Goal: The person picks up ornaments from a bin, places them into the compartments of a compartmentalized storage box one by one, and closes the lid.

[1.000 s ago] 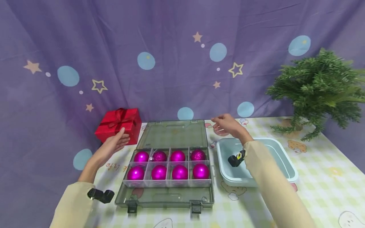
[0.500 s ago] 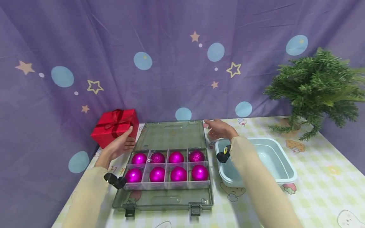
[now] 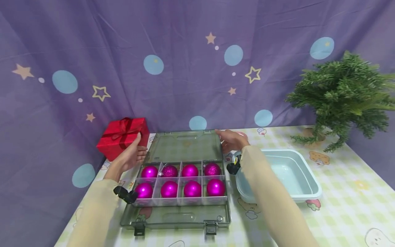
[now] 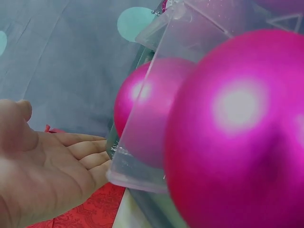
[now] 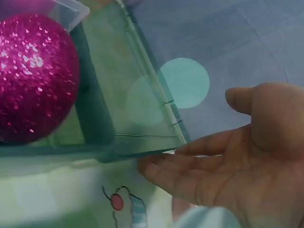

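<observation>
A translucent grey-green plastic case [image 3: 177, 216] lies open on the table, its lid [image 3: 185, 146] folded back. Inside, a clear divided tray [image 3: 191, 201] holds several magenta Christmas balls [image 3: 169, 189], some smooth and some glittery like this ball [image 5: 35, 78]. My left hand [image 3: 130, 156] is at the lid's left side, palm facing inward and thumb up, with nothing in it. In the left wrist view its straight fingers [image 4: 90, 154] reach to the case's side. On the opposite side, my right hand [image 3: 232, 140] has its extended fingertips right at the lid's right edge.
A red gift box [image 3: 121, 137] with a ribbon stands behind my left hand. The light blue basin [image 3: 294, 192] sits under my right forearm. An artificial fir tree [image 3: 345, 99] is at the far right, and a purple curtain [image 3: 185, 68] hangs behind the table.
Both hands have moved inward to the sides of the lid, the left one rightward and the right one leftward and slightly down. The case and balls stay in place.
</observation>
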Available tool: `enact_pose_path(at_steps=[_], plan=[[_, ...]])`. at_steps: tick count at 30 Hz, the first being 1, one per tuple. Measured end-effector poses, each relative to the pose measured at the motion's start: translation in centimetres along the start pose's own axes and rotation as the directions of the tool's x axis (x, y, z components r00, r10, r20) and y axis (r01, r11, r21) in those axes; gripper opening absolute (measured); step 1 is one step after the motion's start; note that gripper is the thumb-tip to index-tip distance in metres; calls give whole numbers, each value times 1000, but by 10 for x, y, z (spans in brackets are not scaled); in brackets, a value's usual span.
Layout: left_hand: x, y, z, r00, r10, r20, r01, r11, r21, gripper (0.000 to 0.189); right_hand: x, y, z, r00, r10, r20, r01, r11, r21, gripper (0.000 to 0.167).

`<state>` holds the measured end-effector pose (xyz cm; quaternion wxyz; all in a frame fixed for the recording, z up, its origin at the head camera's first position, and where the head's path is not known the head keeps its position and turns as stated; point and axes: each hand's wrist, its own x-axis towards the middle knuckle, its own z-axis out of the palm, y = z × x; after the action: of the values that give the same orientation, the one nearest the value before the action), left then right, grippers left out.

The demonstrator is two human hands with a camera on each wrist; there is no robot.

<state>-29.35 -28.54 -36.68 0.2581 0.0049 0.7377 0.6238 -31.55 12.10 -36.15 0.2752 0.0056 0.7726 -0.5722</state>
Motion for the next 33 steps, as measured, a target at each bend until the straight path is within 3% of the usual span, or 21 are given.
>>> enact_pose_path(at_steps=[4, 10, 17, 25, 33], plan=[[-1, 0, -1, 1000, 11, 5, -11, 1000, -14, 111, 5, 1, 4, 1000, 15, -25, -13, 998, 62, 73], [-2, 2, 0, 999, 42, -10, -42, 999, -29, 111, 3, 0, 2, 997, -10, -79, 19, 994, 109, 60], [-10, 13, 2, 996, 82, -28, -80, 996, 47, 110, -5, -9, -7, 995, -70, -65, 81, 980, 181, 67], [-26, 28, -1, 990, 119, -70, -112, 989, 92, 109, -31, -19, -6, 984, -163, -77, 178, 947, 269, 77], [-42, 43, 3, 985, 150, -83, -136, 979, 152, 107, -60, -18, -2, 946, -273, -173, 305, 930, 206, 77]])
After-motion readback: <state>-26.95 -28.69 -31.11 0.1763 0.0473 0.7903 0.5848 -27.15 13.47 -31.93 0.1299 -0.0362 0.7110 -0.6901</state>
